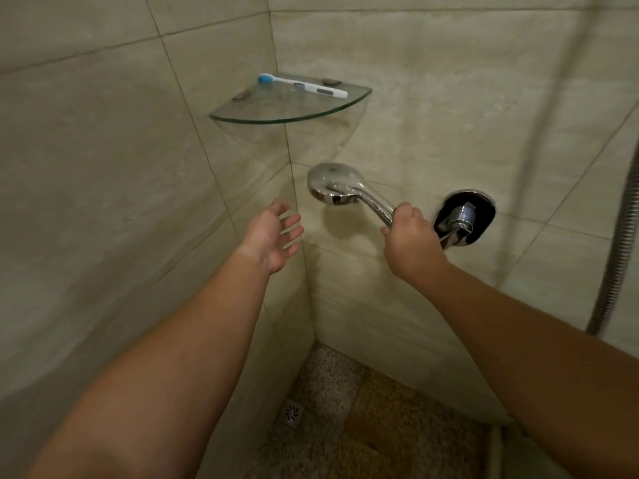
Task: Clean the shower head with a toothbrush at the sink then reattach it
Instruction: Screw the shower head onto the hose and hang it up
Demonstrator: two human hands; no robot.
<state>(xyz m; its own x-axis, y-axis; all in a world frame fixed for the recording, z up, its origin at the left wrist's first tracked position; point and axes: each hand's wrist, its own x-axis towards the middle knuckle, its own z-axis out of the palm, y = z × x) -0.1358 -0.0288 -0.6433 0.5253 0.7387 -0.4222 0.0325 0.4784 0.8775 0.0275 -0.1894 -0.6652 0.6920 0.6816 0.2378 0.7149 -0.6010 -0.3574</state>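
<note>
A chrome shower head points left toward the tiled corner, its spray face turned down. My right hand is shut around its handle, just left of the wall mixer. My left hand is open with fingers spread, held a little left of and below the shower head, not touching it. A white toothbrush with a blue head lies on the glass corner shelf above both hands.
A chrome mixer valve with a lever sits on the right wall. A metal shower hose hangs along the right edge. Beige tiled walls meet in the corner. A square floor drain lies in the pebbled floor below.
</note>
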